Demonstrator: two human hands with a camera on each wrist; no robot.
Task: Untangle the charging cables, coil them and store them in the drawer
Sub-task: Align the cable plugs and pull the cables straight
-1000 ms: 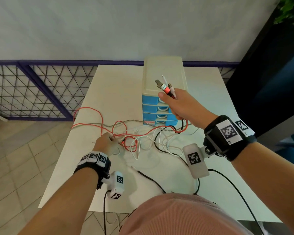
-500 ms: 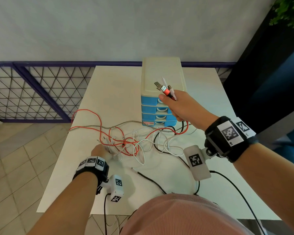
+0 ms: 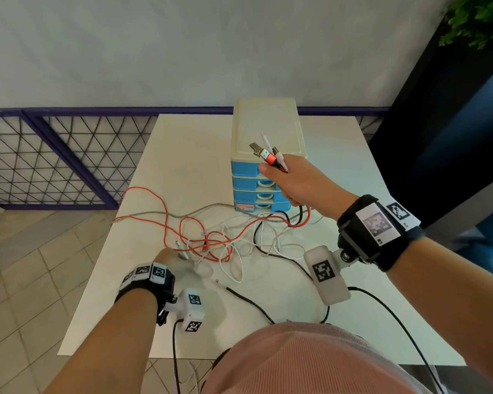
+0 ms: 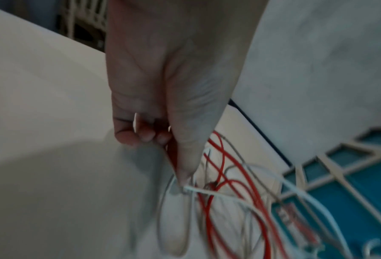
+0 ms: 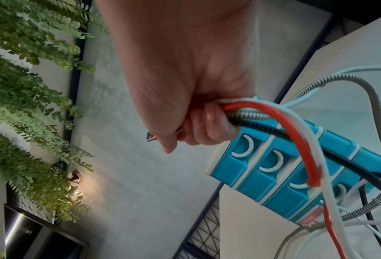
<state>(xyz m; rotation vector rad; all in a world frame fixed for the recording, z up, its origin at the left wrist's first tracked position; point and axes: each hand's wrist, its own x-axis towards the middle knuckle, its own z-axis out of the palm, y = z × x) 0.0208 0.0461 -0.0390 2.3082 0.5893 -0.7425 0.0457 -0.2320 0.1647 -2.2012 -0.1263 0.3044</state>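
My right hand [image 3: 292,182] is raised in front of the drawer unit [image 3: 265,123] and grips a bundle of cable plugs [image 3: 268,155]: a red USB, a silver one and white ones. In the right wrist view the red, white, black and braided grey cables [image 5: 262,112] hang from that fist [image 5: 185,87]. They run down into the tangle [image 3: 217,240] on the white table [image 3: 188,155]. My left hand [image 3: 168,258] is at the tangle's near left edge. Its curled fingers [image 4: 145,135] pinch thin white and red cable ends.
The blue drawers [image 5: 273,175] are all closed. A black cable [image 3: 248,301] trails toward the table's near edge. A purple mesh railing [image 3: 54,155] stands to the left, a dark panel and a plant [image 3: 478,21] to the right.
My left hand has drawn back toward me and a little left, pulling cable ends out of the tangle. The right hand keeps the plugs raised in about the same place.
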